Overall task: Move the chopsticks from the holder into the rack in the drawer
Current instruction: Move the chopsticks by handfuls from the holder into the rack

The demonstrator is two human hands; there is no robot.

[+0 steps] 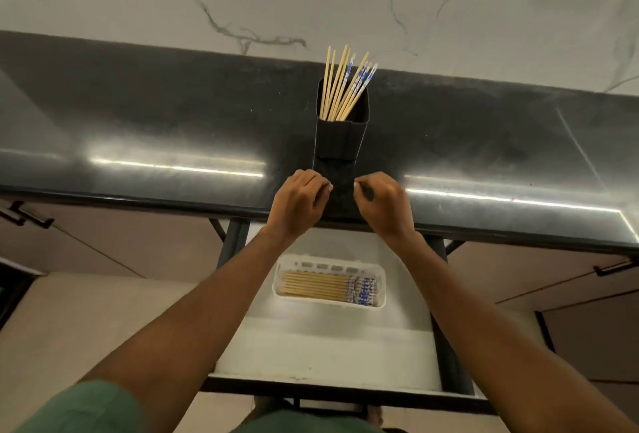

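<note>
At the near edge of the table, both my hands are empty, with about half the chopsticks yet to move.

My left hand and right hand sit loosely curled, apart, either side of the holder's reflection and gripping nothing. The remaining chopsticks lean fanned in the dark holder, just beyond my hands. The others lie flat in the white rack in the open drawer below. Risks, as I judge them: the holder looks tall and narrow, so a sideways pull could tip it; a loose bundle may spill past the rack into the drawer.
</note>
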